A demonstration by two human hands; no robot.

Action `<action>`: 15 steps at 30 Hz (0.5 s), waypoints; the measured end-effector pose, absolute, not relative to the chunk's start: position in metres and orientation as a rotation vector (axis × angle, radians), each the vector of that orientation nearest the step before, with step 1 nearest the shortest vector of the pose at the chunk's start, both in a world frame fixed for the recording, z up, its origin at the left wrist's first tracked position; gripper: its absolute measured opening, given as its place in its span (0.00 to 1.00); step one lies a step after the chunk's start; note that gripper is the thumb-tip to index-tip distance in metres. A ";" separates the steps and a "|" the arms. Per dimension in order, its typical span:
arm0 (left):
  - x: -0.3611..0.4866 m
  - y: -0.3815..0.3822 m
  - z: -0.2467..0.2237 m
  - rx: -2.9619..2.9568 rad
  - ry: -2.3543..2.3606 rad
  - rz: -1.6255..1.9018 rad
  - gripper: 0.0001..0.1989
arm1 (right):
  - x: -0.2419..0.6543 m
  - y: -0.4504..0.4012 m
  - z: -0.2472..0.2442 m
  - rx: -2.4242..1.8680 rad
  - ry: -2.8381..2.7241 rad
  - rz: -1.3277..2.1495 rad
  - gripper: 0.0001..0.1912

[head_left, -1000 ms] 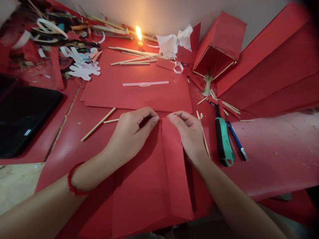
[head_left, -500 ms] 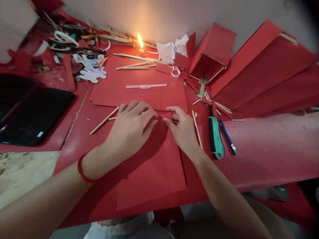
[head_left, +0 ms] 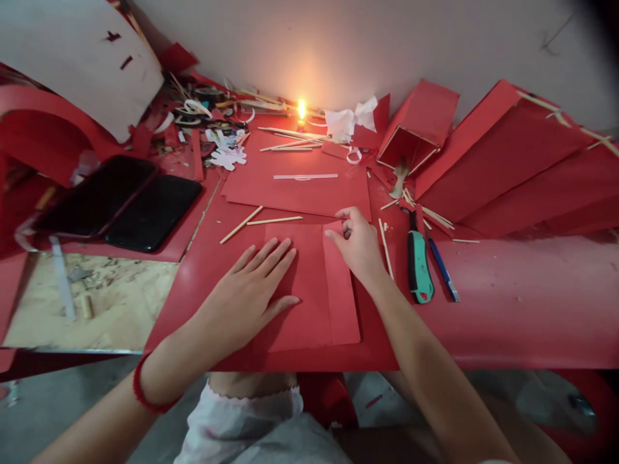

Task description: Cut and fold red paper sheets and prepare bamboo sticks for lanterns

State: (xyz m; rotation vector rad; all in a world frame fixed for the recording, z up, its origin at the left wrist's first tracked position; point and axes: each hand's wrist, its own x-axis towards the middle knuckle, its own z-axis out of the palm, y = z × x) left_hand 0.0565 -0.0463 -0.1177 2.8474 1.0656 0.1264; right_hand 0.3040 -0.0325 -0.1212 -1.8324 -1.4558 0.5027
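A folded sheet of red paper (head_left: 302, 290) lies on the red table (head_left: 207, 258), with a narrower flap (head_left: 341, 290) along its right side. My left hand (head_left: 246, 299) rests flat on the sheet's left part, fingers spread, holding nothing. My right hand (head_left: 356, 248) is at the flap's top corner, and its thumb and fingers pinch that paper edge. Two thin wooden sticks (head_left: 256, 222) lie just above the sheet, near my left fingertips. A wooden stick (head_left: 385, 256) lies to the right of my right hand.
Beyond the sheet lie a larger red paper sheet (head_left: 296, 193), a lit candle (head_left: 302, 111), a red paper box (head_left: 411, 125), and a green utility knife (head_left: 418, 274). A blue-handled craft knife (head_left: 442, 269) lies beside it. Black tablets (head_left: 155, 212) and bare plywood (head_left: 91, 299) are at left.
My left hand has opened and flattened on the paper, moving down and away from my right hand. The view has tilted up, showing more of the table and wall.
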 end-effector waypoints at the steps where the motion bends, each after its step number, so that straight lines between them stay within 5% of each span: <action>1: 0.056 -0.046 -0.118 2.849 1.059 0.128 0.38 | 0.304 -0.032 -0.121 -1.836 -1.452 0.504 0.15; 8: 0.053 -0.044 -0.122 2.821 1.010 0.173 0.39 | 0.305 -0.033 -0.123 -1.833 -1.449 0.515 0.19; 15: 0.059 -0.041 -0.108 2.769 1.042 0.124 0.38 | 0.308 -0.033 -0.120 -1.860 -1.386 0.480 0.14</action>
